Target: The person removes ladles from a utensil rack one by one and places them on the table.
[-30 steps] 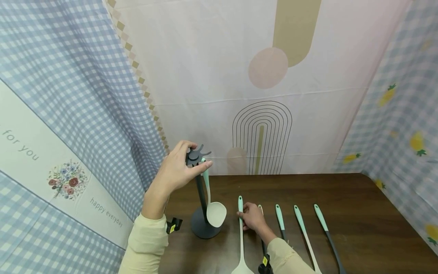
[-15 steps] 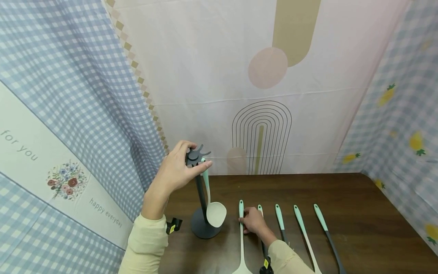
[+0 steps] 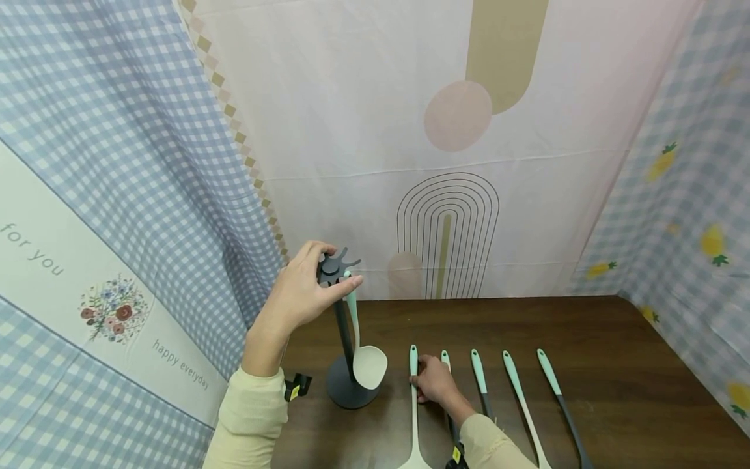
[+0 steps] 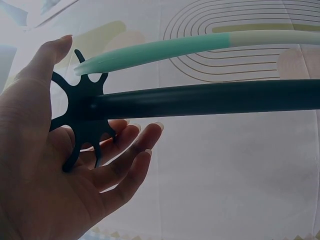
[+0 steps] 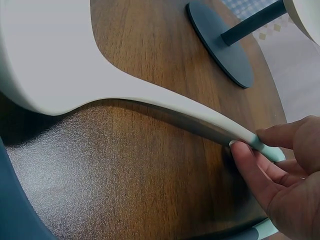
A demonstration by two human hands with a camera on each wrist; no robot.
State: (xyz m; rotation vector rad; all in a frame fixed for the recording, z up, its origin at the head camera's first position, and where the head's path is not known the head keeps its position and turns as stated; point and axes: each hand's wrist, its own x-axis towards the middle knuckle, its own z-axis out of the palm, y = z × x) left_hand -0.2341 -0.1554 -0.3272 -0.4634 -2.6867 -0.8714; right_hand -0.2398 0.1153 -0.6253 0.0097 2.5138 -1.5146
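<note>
My left hand (image 3: 301, 286) holds the hooked top (image 4: 85, 107) of a dark grey utensil stand (image 3: 344, 326), thumb on one side and fingers curved round the other. From one hook hangs a ladle (image 3: 370, 367) with a cream bowl and mint-green handle (image 4: 150, 55). To the right, my right hand (image 3: 436, 379) pinches the mint handle of a cream spatula (image 3: 415, 417) between thumb and fingers. The right wrist view has its broad head (image 5: 50, 50) close to the camera, with the neck running to my fingertips (image 5: 240, 145). The head view cuts off the head's lower part.
Right of the spatula, several mint-handled utensils lie in a row on the brown wooden table (image 3: 644, 391); one handle (image 3: 446, 358) is partly behind my right hand. A grey-shafted one (image 3: 559, 391) lies farthest right. Checked cloth (image 3: 146, 130) hangs at the left.
The spatula and my right hand have shifted slightly toward me, mostly in the first half second. My left hand, the stand and the hanging ladle look unmoved.
</note>
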